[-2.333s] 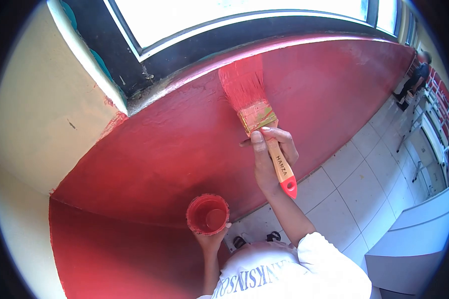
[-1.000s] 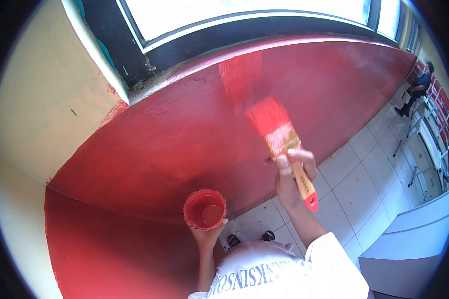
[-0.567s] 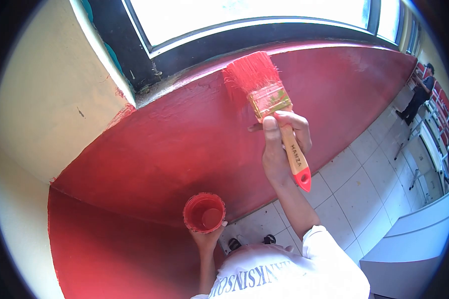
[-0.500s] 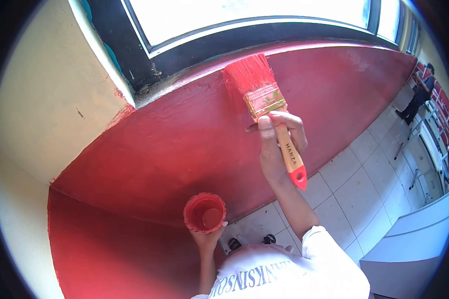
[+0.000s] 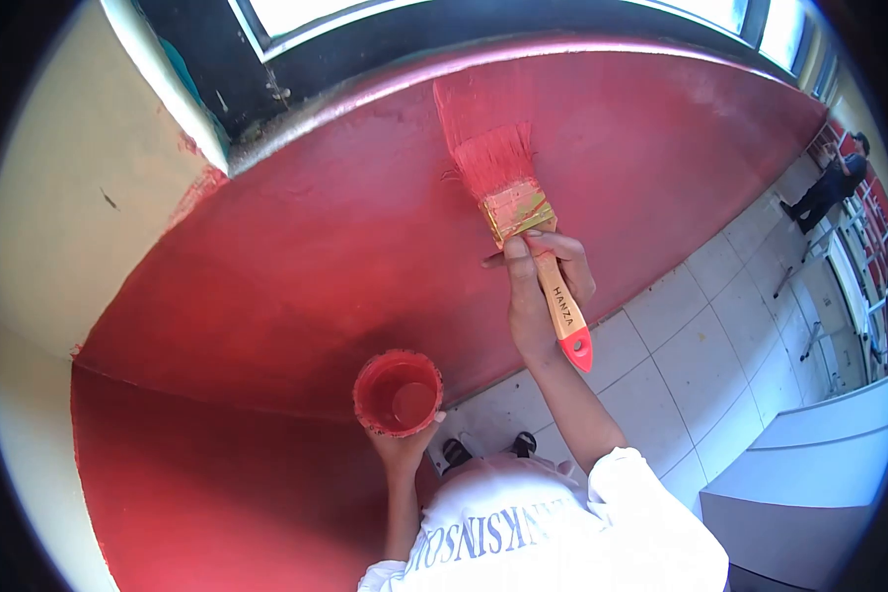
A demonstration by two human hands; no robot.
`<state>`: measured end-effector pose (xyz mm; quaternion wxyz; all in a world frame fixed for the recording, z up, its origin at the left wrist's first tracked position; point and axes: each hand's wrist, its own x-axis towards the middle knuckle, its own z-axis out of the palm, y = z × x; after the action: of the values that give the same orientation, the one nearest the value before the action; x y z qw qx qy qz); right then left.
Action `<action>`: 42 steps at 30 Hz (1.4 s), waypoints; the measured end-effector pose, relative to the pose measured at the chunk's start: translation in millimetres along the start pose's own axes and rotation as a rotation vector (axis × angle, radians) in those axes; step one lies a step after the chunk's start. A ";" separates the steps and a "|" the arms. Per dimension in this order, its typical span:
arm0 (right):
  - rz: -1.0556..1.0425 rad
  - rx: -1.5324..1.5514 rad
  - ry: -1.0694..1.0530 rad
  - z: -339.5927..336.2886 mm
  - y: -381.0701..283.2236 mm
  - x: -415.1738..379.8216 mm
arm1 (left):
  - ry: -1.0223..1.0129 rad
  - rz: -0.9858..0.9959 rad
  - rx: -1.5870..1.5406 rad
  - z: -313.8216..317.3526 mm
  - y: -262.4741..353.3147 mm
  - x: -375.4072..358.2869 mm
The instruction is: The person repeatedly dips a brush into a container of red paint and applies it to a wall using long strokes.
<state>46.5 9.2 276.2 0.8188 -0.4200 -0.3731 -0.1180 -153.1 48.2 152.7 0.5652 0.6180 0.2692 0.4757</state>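
Observation:
My right hand (image 5: 543, 281) grips a flat paintbrush (image 5: 521, 209) near its metal band, the wooden handle pointing down toward me. Its red bristles press on the red wall (image 5: 296, 257) below the window, and a wet, brighter streak runs above them toward the ledge. In my left hand (image 5: 405, 449) is a small round paint pot (image 5: 398, 393), held from below with its mouth facing up. Red paint coats the pot's inside and rim. Most of the left fingers are hidden behind the pot.
A dark window frame (image 5: 306, 84) runs above the red ledge. Cream wall (image 5: 89, 197) borders the red at left. White floor tiles (image 5: 696, 370) lie at right, with a pale cabinet (image 5: 809, 454) beside me. A person (image 5: 831, 183) stands farther off near tables and red chairs.
The paintbrush has moved down the wall from the ledge, leaving a fresh red streak. The camera view has shifted, so the window sits higher. The paint pot stays in my left hand.

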 end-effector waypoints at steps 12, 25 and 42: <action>0.137 -0.029 -0.023 -38.1 49.1 -75.5 | -0.002 0.049 0.120 -6.3 -10.5 -4.9; 0.268 -0.115 0.047 -73.2 100.8 -144.5 | 0.031 0.084 0.240 5.7 4.7 -6.8; -0.123 -0.108 -0.062 -51.6 -23.9 -15.7 | -0.006 0.067 0.038 5.0 7.5 -9.5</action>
<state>50.0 -47.5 260.3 0.7744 -0.4432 -0.4163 -0.1748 -154.0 36.2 157.6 0.5378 0.6387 0.2556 0.4873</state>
